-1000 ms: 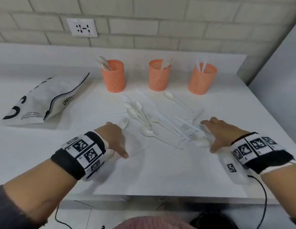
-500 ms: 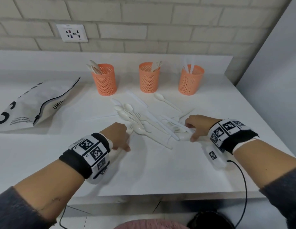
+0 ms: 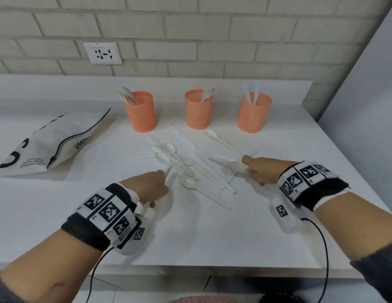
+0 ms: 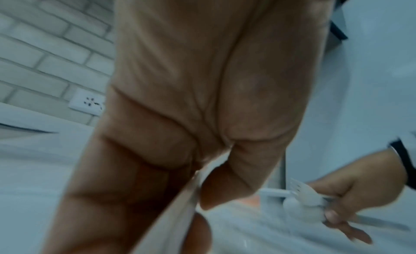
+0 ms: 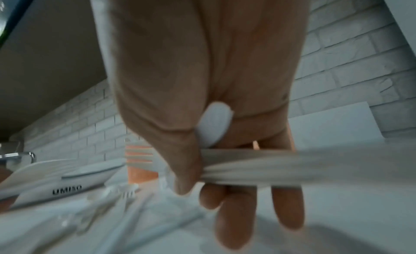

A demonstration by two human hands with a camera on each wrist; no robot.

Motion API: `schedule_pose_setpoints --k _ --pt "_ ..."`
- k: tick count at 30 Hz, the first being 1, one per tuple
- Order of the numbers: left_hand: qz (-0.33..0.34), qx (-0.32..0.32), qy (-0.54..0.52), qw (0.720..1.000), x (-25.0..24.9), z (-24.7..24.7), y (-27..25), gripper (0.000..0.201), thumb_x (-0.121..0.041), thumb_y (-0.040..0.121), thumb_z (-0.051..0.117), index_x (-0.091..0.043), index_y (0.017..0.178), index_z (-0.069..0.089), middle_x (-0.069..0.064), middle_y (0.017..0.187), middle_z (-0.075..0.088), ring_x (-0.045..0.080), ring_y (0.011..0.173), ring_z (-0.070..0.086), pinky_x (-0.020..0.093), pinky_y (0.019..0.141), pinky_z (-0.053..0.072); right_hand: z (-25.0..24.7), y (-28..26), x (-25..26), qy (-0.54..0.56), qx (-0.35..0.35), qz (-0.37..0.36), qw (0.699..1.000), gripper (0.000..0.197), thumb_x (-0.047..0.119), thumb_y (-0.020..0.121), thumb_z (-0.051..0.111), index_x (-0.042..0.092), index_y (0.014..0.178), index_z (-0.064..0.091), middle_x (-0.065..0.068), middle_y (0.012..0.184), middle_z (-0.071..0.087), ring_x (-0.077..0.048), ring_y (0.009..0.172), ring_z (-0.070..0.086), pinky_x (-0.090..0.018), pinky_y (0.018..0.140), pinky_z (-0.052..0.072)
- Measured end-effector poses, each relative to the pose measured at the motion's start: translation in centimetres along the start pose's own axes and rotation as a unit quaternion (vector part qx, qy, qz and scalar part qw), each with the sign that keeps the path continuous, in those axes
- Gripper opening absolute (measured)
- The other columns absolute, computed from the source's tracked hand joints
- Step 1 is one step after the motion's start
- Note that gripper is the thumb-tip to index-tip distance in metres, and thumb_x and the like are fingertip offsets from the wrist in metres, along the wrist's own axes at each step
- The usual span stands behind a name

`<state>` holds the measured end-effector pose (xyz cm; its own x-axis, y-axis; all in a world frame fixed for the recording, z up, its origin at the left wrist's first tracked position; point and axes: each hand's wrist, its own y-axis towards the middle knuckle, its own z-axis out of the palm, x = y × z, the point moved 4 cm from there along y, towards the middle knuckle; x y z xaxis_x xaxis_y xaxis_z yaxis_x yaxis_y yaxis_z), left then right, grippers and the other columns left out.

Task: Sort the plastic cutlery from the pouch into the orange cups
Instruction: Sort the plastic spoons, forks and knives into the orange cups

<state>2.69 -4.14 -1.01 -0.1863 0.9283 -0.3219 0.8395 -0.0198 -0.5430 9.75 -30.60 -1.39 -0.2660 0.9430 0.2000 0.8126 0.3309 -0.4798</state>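
Three orange mesh cups stand at the back: the left cup (image 3: 140, 113) holds spoons, the middle cup (image 3: 198, 110) forks, the right cup (image 3: 253, 113) knives. White spoons, forks and knives lie in a loose pile (image 3: 190, 169) on the white counter (image 3: 190, 232). My left hand (image 3: 155, 189) grips the handle of a white fork (image 4: 178, 215) at the pile's near left. On the right side of the pile, my right hand (image 3: 254, 171) clutches a bundle of cutlery (image 5: 258, 165) with a fork (image 3: 231, 168) and a spoon bowl (image 5: 213, 124) showing.
The white zip pouch (image 3: 50, 145) lies on its side at the left. A brick wall with a socket (image 3: 102, 53) runs behind the cups. A grey panel (image 3: 365, 106) bounds the counter on the right. The counter's front edge is just below my wrists.
Both hands have gone from reaching flat over the pile to gripping cutlery. The left has picked up the fork; the right has gathered a bundle and lifted it.
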Motion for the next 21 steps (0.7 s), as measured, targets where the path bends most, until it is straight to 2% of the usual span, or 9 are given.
schedule_pose_setpoints --k 2,4,8,10,13,14,16,18,21 --pt "0.005 -0.048 -0.080 0.996 0.4 -1.1 -0.3 0.010 -0.012 0.094 0.032 -0.006 0.093 0.040 0.011 0.079 0.057 0.022 0.060 0.057 0.032 0.064 0.050 -1.3 -0.3 0.3 0.035 -0.026 -0.030 0.999 0.007 0.019 0.098 0.031 0.016 0.099 0.025 -0.011 0.080 0.053 -0.021 0.067 0.046 -0.033 0.071 0.040" --pt "0.027 -0.116 -0.165 0.979 -0.1 -2.3 -0.3 0.015 -0.011 0.097 0.031 -0.004 0.096 0.043 0.008 0.073 0.051 0.021 0.057 0.052 0.027 0.056 0.046 -2.9 -0.6 1.2 0.116 -0.068 -0.076 0.988 0.006 0.018 0.099 0.035 0.014 0.098 0.031 -0.003 0.076 0.048 -0.014 0.063 0.043 -0.029 0.063 0.037" --pt "0.095 -0.225 -0.308 0.920 -3.0 -3.8 0.4 0.036 -0.028 0.099 0.035 0.005 0.105 0.050 0.005 0.073 0.040 0.024 0.069 0.040 0.034 0.064 0.037 -4.6 -0.4 4.2 0.284 -0.130 -0.135 0.940 0.007 0.018 0.099 0.038 0.022 0.094 0.040 0.000 0.075 0.049 -0.013 0.063 0.043 -0.026 0.061 0.038" --pt "0.118 -0.238 -0.385 0.884 -4.9 -3.6 0.5 0.048 -0.043 0.097 0.039 0.002 0.105 0.052 0.003 0.074 0.038 0.020 0.067 0.037 0.033 0.063 0.036 -4.8 0.0 5.8 0.320 -0.143 -0.152 0.924 0.011 0.018 0.098 0.038 0.024 0.107 0.041 0.001 0.077 0.050 -0.012 0.064 0.044 -0.024 0.061 0.038" --pt "0.133 -0.221 -0.472 0.843 -7.4 -3.0 1.2 0.049 -0.058 0.087 0.048 -0.010 0.092 0.048 -0.002 0.068 0.034 0.014 0.059 0.034 0.028 0.061 0.033 -5.1 0.7 8.3 0.326 -0.178 -0.178 0.911 0.031 0.017 0.098 0.037 0.016 0.129 0.037 0.001 0.088 0.053 -0.007 0.073 0.049 -0.020 0.064 0.038" --pt "0.132 -0.219 -0.489 0.834 -8.1 -2.9 1.3 0.052 -0.061 0.084 0.051 -0.009 0.091 0.048 -0.002 0.067 0.036 0.015 0.059 0.035 0.027 0.061 0.034 -5.1 0.8 9.4 0.313 -0.181 -0.192 0.912 0.034 0.014 0.098 0.037 0.011 0.132 0.037 -0.003 0.095 0.055 -0.010 0.081 0.053 -0.019 0.067 0.041" --pt "0.124 -0.215 -0.531 0.810 -8.5 -3.0 2.1 0.068 -0.066 0.077 0.056 -0.003 0.102 0.056 0.004 0.075 0.053 0.021 0.064 0.051 0.029 0.065 0.046 -4.5 0.9 11.8 0.288 -0.180 -0.236 0.911 0.028 0.005 0.094 0.036 -0.001 0.120 0.046 -0.013 0.097 0.059 -0.019 0.087 0.059 -0.018 0.067 0.046" --pt "0.119 -0.205 -0.586 0.775 -8.3 -3.1 3.0 0.062 -0.060 0.080 0.055 -0.001 0.097 0.061 0.008 0.079 0.060 0.022 0.072 0.060 0.031 0.073 0.050 -3.8 1.0 13.5 0.254 -0.179 -0.259 0.915 0.033 0.000 0.088 0.035 -0.004 0.118 0.047 -0.014 0.102 0.053 -0.025 0.090 0.057 -0.026 0.073 0.046" --pt "0.095 -0.203 -0.663 0.715 -6.9 -3.2 3.9 0.031 -0.028 0.094 0.046 -0.011 0.069 0.051 0.003 0.060 0.051 0.016 0.059 0.053 0.025 0.059 0.045 -3.0 0.9 14.3 0.222 -0.156 -0.252 0.929 0.046 0.001 0.089 0.040 -0.001 0.135 0.034 -0.010 0.116 0.036 -0.025 0.107 0.047 -0.023 0.090 0.038"
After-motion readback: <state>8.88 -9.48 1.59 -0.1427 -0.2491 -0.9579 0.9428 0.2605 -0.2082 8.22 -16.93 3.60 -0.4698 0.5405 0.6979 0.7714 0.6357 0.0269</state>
